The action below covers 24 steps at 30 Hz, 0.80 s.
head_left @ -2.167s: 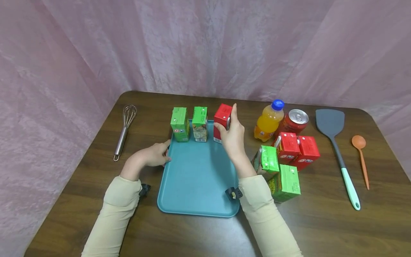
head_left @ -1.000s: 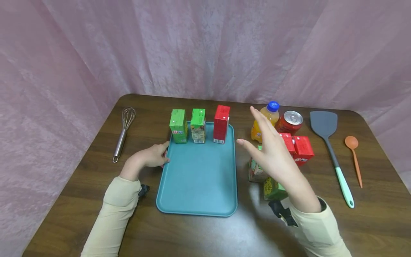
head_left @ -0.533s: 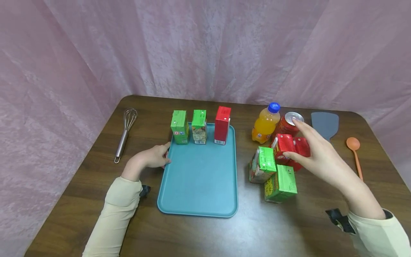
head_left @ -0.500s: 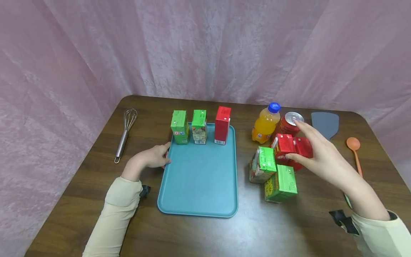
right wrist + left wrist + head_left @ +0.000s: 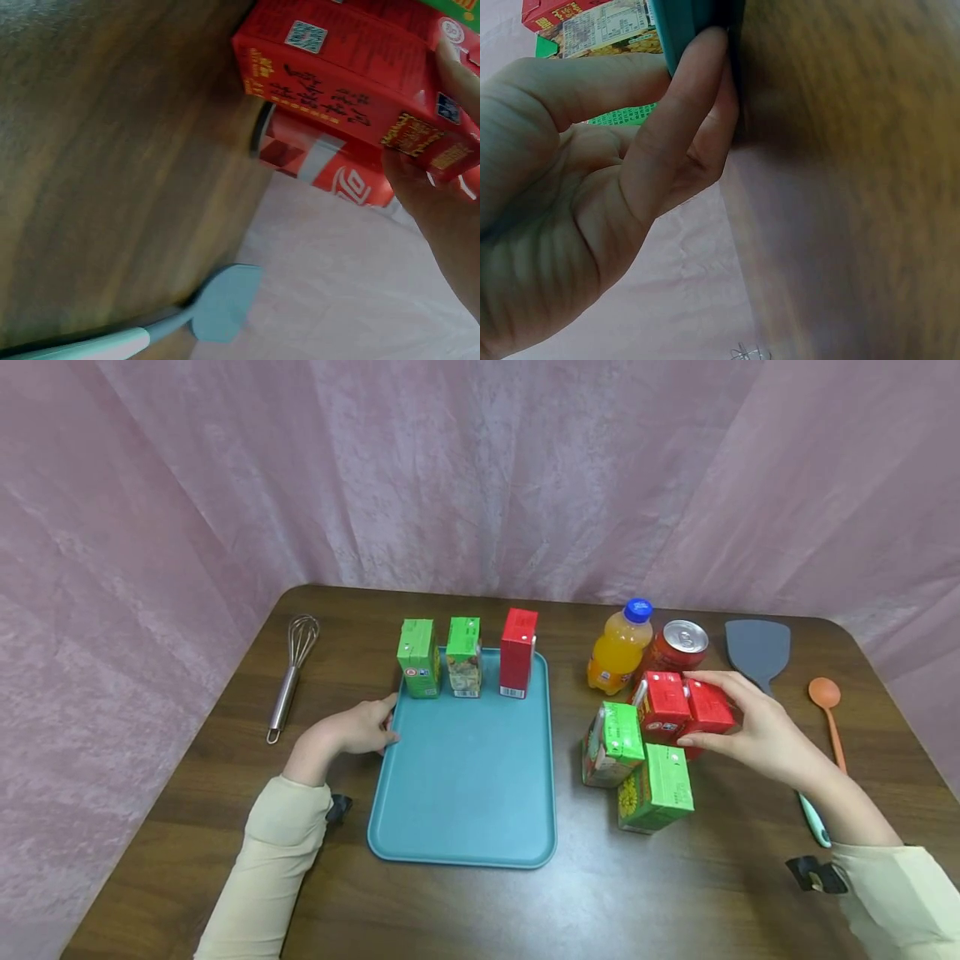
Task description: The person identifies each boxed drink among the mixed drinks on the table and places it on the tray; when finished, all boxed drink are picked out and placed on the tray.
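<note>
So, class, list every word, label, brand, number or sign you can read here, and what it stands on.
No word or number reads clearly.
Red carton at the right hand: square codes; dark characters too blurred.
Drink can: pale logo, partly hidden and blurred.
Bottle: label too small.
Other cartons: print too small or blurred.

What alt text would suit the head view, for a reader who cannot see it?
The right hand pinches a red carton near other cartons, a bottle and can; the left hand holds a blue tray by its edge. Three more cartons line the tray's far end. A whisk lies left, a spatula and spoon right.
</note>
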Motion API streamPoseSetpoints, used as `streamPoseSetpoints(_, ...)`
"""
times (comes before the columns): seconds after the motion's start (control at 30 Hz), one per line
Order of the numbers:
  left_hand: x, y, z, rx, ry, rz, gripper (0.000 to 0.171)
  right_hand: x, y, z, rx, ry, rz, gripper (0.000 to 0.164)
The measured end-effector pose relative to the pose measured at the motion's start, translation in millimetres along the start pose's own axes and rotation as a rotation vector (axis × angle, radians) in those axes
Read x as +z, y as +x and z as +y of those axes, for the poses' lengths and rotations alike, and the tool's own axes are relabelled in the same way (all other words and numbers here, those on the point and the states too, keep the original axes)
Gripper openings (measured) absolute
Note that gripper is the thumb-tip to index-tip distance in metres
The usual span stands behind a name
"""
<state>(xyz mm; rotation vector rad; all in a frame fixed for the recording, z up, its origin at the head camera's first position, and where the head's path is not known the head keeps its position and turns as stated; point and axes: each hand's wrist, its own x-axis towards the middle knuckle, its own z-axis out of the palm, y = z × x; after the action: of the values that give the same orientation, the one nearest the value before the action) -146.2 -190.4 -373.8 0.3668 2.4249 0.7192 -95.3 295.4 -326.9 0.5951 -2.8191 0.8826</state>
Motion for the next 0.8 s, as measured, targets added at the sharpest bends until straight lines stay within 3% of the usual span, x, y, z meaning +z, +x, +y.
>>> streamPoseSetpoints(0.17,0.3,-0.7,-1.9,-0.004,0.000,-0.001,0.072,0.9,0.7,6.3,0.057,0.088,-0.039,0.075)
streamPoseSetpoints(0.3,1.0,1.2,-2.8,0.005,-0.011,-0.004,0.072,0.0,-0.6,7.4,0.075,0.092,-0.038,0.074)
streamPoseSetpoints(0.57,1.0,2.0,-2.9,0.005,-0.008,-0.002,0.073,-8.7,-9.0,-1.7,0.034,0.049,0.074,0.077)
streamPoseSetpoints(0.8,0.1,1.6,-4.0,-0.001,-0.008,-0.005,0.073,-37.8,-13.7,-21.7,-0.011,0.008,0.181,0.085)
